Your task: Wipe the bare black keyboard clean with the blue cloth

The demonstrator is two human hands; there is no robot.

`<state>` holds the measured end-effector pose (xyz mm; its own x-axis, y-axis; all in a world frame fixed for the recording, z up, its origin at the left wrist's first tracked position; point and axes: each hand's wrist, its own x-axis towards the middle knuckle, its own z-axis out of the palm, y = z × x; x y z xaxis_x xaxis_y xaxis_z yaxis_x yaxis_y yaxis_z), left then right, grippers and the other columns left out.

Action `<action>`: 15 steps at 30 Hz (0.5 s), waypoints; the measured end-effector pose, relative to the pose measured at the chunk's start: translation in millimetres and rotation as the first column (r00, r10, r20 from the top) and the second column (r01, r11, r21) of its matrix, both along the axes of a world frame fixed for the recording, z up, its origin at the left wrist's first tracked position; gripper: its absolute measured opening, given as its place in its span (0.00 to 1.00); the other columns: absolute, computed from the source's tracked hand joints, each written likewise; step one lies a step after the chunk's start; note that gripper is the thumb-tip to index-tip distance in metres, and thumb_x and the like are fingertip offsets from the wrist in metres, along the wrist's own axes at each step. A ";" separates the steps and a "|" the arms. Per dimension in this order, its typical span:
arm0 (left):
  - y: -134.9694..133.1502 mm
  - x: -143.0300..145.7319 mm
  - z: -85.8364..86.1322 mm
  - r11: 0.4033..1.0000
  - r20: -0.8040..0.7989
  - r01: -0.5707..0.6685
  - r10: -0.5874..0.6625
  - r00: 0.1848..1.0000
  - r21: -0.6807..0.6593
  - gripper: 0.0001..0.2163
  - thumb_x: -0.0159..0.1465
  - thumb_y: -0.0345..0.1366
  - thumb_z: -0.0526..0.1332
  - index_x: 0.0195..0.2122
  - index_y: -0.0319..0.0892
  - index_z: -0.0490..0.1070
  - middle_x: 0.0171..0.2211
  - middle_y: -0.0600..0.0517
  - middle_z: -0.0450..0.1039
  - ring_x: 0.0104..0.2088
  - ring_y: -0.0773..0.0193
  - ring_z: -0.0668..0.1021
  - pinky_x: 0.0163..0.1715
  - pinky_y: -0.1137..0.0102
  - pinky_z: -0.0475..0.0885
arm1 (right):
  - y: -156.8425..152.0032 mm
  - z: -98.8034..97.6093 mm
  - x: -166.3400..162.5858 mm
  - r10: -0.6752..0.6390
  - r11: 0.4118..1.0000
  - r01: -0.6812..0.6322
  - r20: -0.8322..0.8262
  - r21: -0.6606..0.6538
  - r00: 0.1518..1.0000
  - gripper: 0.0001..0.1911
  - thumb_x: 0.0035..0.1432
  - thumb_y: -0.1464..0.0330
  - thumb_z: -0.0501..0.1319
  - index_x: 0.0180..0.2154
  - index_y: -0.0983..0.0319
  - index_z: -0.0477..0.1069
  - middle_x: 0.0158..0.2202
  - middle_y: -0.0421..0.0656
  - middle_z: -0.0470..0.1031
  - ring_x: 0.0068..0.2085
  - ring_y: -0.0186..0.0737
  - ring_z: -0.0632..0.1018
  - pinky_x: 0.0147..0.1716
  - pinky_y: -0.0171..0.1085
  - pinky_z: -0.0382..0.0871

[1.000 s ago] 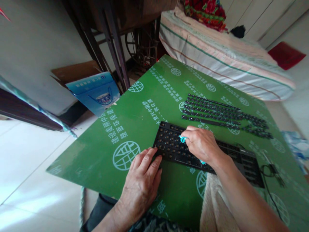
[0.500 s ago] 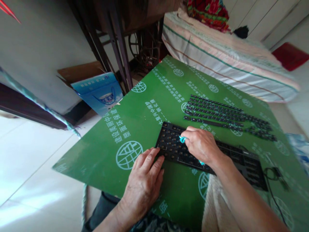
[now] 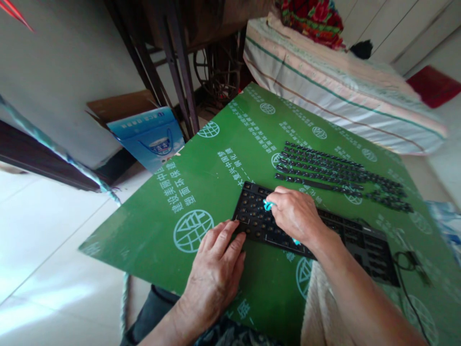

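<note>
A black keyboard base [image 3: 363,242] with its keycaps off lies on a green printed board [image 3: 216,158]. My left hand [image 3: 216,266] rests flat on the board, fingers stretched out, fingertips touching the keyboard's near left corner. My right hand [image 3: 297,216] is closed around a small turquoise tool [image 3: 268,205], whose tip sits on the keyboard's left part. Rows of loose black keycaps [image 3: 334,173] are laid out on the board beyond the keyboard.
The keyboard's black cable [image 3: 410,269] coils at the right. A cream towel [image 3: 317,307] lies under my right forearm. A bed with striped bedding [image 3: 342,86] stands behind the board. A blue carton [image 3: 147,137] and dark metal legs [image 3: 180,72] are at the left.
My right hand with the turquoise tool has shifted slightly left and farther up the keyboard. My left hand stays where it was.
</note>
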<state>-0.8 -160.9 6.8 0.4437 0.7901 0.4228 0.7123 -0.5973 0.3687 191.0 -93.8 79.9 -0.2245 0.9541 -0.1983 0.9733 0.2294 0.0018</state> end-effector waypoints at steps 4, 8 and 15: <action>0.4 -0.1 1.7 1.000 0.000 0.004 -0.004 1.000 0.002 0.13 0.61 0.28 0.56 0.48 0.36 0.69 0.52 0.42 0.68 0.53 0.53 0.69 0.51 0.56 0.72 | 0.8 -0.2 -2.0 0.013 1.000 -0.013 -0.021 0.009 1.000 0.12 0.60 0.74 0.52 0.32 0.60 0.73 0.35 0.42 0.74 0.37 0.36 0.74 0.32 0.33 0.59; 0.3 0.2 1.8 1.000 -0.006 -0.004 0.004 1.000 0.012 0.13 0.61 0.28 0.57 0.47 0.37 0.69 0.52 0.42 0.68 0.53 0.53 0.69 0.50 0.56 0.73 | 2.5 -1.5 -5.1 0.021 1.000 -0.020 -0.047 0.011 0.999 0.12 0.60 0.75 0.52 0.32 0.60 0.73 0.35 0.41 0.74 0.37 0.36 0.74 0.32 0.33 0.59; 0.9 0.1 -3.9 0.999 -0.023 0.001 0.000 1.000 0.037 0.13 0.62 0.29 0.57 0.48 0.37 0.69 0.53 0.43 0.68 0.54 0.53 0.69 0.51 0.56 0.72 | 8.5 -5.9 -12.9 0.056 0.998 -0.052 -0.093 0.046 0.994 0.12 0.59 0.75 0.52 0.34 0.60 0.73 0.35 0.42 0.74 0.36 0.37 0.74 0.31 0.33 0.60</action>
